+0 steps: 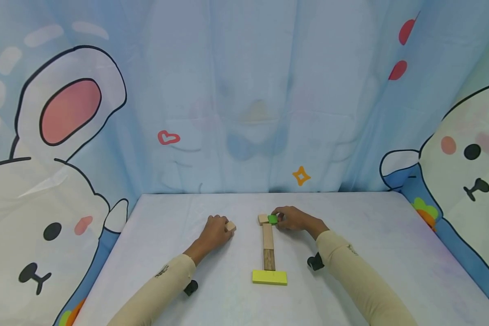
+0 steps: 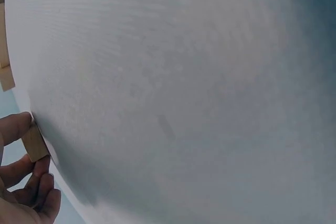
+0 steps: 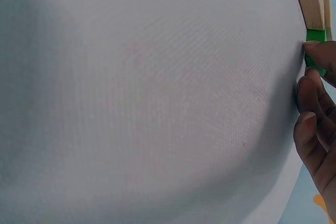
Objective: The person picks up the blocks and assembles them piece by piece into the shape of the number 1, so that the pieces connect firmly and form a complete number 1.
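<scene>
My left hand [image 1: 217,231] pinches a small plain wooden block [image 1: 230,226] between thumb and fingers, left of a row of blocks. In the left wrist view this wooden block [image 2: 34,144] shows close over the white tabletop. At the far end of the row, my right hand [image 1: 295,218] grips a green block [image 1: 272,219] by its right side. Another small wooden block [image 1: 262,219] sits directly left of the green one. Below these two runs a light wooden block [image 1: 268,236], followed by a darker wooden block [image 1: 269,260]. A yellow block [image 1: 270,277] lies crosswise at the near end.
The blocks lie on a white-covered table [image 1: 146,235]. Behind it hangs a light blue curtain [image 1: 244,90] with cartoon prints. Small black devices, one of them a wrist camera [image 1: 315,261], sit under both forearms.
</scene>
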`<state>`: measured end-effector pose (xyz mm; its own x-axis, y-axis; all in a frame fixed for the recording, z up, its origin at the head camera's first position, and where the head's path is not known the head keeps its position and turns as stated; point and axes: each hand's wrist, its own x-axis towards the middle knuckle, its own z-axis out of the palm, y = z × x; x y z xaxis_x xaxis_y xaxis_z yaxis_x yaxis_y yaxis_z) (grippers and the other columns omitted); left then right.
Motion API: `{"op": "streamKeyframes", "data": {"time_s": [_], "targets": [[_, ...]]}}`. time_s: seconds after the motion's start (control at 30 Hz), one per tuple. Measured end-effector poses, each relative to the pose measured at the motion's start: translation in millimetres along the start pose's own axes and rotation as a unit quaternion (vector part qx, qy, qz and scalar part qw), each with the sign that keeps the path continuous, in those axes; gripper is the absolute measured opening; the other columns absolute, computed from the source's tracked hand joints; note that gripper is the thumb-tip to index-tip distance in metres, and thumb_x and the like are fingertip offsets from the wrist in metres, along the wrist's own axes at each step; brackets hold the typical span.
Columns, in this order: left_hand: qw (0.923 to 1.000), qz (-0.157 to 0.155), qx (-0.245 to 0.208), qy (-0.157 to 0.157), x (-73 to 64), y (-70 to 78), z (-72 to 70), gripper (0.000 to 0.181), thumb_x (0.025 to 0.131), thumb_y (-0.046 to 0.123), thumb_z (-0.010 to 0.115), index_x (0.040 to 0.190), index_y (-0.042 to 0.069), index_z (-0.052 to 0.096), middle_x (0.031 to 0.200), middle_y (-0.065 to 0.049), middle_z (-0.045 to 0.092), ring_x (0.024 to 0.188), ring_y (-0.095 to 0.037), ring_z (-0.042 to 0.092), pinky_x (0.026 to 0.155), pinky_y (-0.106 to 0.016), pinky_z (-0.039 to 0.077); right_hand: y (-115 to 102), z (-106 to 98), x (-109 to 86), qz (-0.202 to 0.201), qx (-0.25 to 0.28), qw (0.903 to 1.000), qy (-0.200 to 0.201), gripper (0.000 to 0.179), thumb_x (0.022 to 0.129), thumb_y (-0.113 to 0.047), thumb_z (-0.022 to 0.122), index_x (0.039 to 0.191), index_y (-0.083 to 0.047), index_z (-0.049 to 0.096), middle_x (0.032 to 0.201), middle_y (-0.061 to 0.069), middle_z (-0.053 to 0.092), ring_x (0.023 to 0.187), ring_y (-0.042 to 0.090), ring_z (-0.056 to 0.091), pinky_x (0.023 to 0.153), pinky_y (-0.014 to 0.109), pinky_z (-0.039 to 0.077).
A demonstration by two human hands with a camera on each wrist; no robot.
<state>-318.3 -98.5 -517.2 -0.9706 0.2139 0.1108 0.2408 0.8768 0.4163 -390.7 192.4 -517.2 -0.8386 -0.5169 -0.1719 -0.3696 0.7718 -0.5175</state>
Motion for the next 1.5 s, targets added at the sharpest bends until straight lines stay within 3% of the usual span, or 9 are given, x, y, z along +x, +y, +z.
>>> {"op": "streamKeyframes", "data": {"time_s": [0.53, 1.27, 1.5], "targets": [[0.9999, -0.001, -0.001, -0.011, 0.0, -7.6, 1.0, 0.037, 0.089, 0.025, 0.076, 0.114, -0.002, 0.07, 0.093, -0.012, 0.067, 0.083, -0.019, 0.051, 0.068, -0.029, 0.043, -1.2, -1.1, -1.6, -0.007, -0.002, 1.0, -0.004, 0.039, 0.092, -0.011, 0.069, 0.128, -0.002, 0.061, 0.098, 0.005, 0.065, 0.089, 0.017, 0.056, 0.08, 0.035, 0.049], [0.9998, -0.005, 0.005, -0.017, 0.9, -8.6, 1.5, 0.034, 0.089, 0.026, 0.076, 0.108, -0.002, 0.071, 0.087, -0.008, 0.065, 0.08, -0.016, 0.05, 0.068, -0.028, 0.045, -3.9, -1.2, -1.3, 0.014, 0.008, 0.9998, -0.012, 0.038, 0.092, -0.01, 0.069, 0.129, -0.003, 0.061, 0.099, 0.005, 0.064, 0.088, 0.017, 0.056, 0.078, 0.033, 0.049], [0.9999, 0.0, 0.012, -0.011, 0.5, -7.4, 0.9, 0.033, 0.088, 0.025, 0.077, 0.105, -0.002, 0.071, 0.086, -0.008, 0.066, 0.078, -0.017, 0.051, 0.067, -0.028, 0.045, -2.8, -2.3, -2.2, -0.002, 0.004, 1.0, -0.007, 0.038, 0.092, -0.01, 0.069, 0.128, -0.002, 0.062, 0.097, 0.004, 0.065, 0.087, 0.016, 0.056, 0.079, 0.033, 0.048]]}}
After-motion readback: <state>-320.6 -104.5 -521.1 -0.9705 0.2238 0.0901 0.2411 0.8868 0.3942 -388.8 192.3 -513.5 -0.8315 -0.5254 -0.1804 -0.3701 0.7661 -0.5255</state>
